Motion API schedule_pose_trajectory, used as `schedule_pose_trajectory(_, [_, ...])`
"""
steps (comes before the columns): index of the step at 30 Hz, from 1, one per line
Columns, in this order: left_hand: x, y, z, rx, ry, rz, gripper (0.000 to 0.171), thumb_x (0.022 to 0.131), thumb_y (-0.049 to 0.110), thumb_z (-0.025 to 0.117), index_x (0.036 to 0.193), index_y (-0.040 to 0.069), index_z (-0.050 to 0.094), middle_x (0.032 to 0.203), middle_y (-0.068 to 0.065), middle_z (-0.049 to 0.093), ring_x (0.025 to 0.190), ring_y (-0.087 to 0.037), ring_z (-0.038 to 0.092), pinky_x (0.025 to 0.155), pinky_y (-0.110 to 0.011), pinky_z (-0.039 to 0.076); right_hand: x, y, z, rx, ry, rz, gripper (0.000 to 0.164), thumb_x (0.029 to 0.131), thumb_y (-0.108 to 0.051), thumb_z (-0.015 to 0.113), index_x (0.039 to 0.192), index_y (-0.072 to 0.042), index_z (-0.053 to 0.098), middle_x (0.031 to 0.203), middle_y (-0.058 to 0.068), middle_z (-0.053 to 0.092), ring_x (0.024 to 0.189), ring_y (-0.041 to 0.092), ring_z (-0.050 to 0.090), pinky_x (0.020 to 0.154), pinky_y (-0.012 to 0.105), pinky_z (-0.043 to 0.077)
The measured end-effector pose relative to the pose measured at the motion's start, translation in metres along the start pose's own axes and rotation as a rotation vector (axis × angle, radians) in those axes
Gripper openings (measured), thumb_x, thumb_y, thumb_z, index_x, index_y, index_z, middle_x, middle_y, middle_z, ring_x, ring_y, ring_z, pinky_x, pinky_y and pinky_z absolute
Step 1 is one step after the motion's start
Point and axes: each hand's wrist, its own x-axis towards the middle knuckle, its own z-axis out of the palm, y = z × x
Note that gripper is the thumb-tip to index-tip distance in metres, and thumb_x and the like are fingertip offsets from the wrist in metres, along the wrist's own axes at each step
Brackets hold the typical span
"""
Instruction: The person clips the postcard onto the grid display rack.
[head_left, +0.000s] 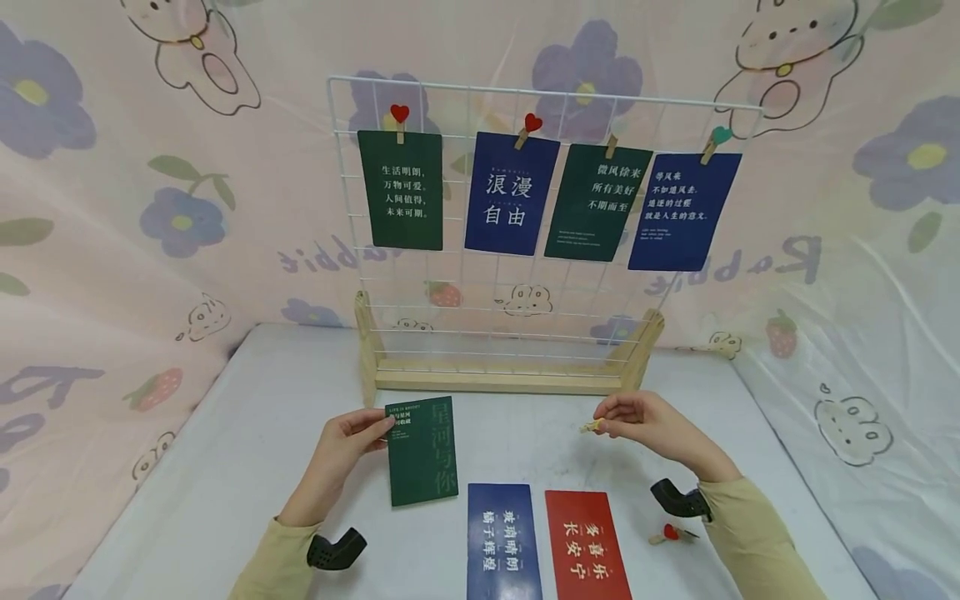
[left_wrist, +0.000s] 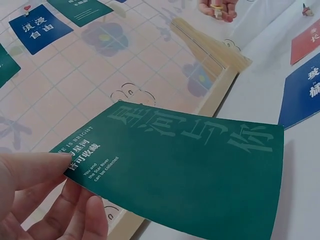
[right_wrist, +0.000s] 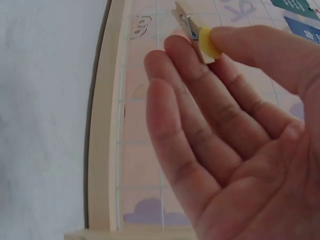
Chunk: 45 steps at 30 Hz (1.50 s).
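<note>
My left hand (head_left: 349, 446) pinches a green card (head_left: 422, 454) by its upper left corner, thumb on the printed face. The left wrist view shows the card (left_wrist: 190, 165) slightly bowed, in front of the rack's lower grid. In my right hand (head_left: 645, 423) a small wooden clothespin (head_left: 592, 426) with a yellow heart is pinched between thumb and fingers. Up close in the right wrist view, the thumb presses the yellow heart (right_wrist: 209, 43) and the clothespin's metal spring shows. Both hands are above the table, in front of the white wire rack (head_left: 495, 337), apart from each other.
Two green and two blue cards hang in a row on the rack, each under a clothespin. A blue card (head_left: 504, 542) and a red card (head_left: 587, 546) lie on the white table (head_left: 195, 492). Clothespins, one with a red heart (head_left: 671, 532), lie near my right sleeve.
</note>
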Motion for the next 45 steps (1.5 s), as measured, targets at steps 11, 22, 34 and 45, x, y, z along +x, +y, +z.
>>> schedule_pose_trajectory(11, [0.004, 0.009, 0.002, 0.017, -0.006, 0.023, 0.036, 0.088, 0.021, 0.071, 0.115, -0.003, 0.064, 0.097, -0.007, 0.068, 0.084, -0.018, 0.064, 0.083, -0.034, 0.054, 0.028, -0.016, 0.003, -0.026, 0.017, 0.005, 0.026, 0.093, -0.019, 0.065, 0.11, 0.0, 0.065, 0.099, 0.01, 0.068, 0.086, 0.025, 0.065, 0.078, 0.03, 0.055])
schedule_pose_trajectory(22, [0.007, 0.019, 0.006, 0.012, -0.005, 0.062, 0.038, 0.088, 0.022, 0.071, 0.116, -0.004, 0.064, 0.099, -0.007, 0.068, 0.085, -0.017, 0.065, 0.08, -0.029, 0.055, 0.046, -0.029, 0.009, -0.044, 0.087, -0.025, 0.032, 0.092, -0.024, 0.065, 0.116, -0.003, 0.067, 0.101, 0.006, 0.069, 0.087, 0.023, 0.063, 0.08, 0.029, 0.054])
schedule_pose_trajectory(34, [0.014, 0.035, 0.009, 0.03, 0.036, 0.111, 0.037, 0.09, 0.023, 0.069, 0.116, -0.002, 0.064, 0.101, -0.007, 0.068, 0.085, -0.014, 0.064, 0.08, -0.024, 0.054, 0.073, -0.049, 0.014, -0.005, 0.091, -0.07, 0.032, 0.092, -0.023, 0.067, 0.118, -0.004, 0.066, 0.112, 0.009, 0.066, 0.099, 0.027, 0.063, 0.086, 0.032, 0.053])
schedule_pose_trajectory(45, [0.024, 0.047, 0.006, 0.045, 0.075, 0.132, 0.037, 0.092, 0.024, 0.067, 0.119, -0.001, 0.064, 0.107, -0.008, 0.065, 0.089, -0.015, 0.062, 0.08, -0.022, 0.052, 0.1, -0.075, 0.025, 0.027, 0.087, -0.082, 0.026, 0.092, -0.02, 0.066, 0.114, -0.008, 0.068, 0.112, 0.007, 0.067, 0.102, 0.03, 0.062, 0.088, 0.031, 0.052])
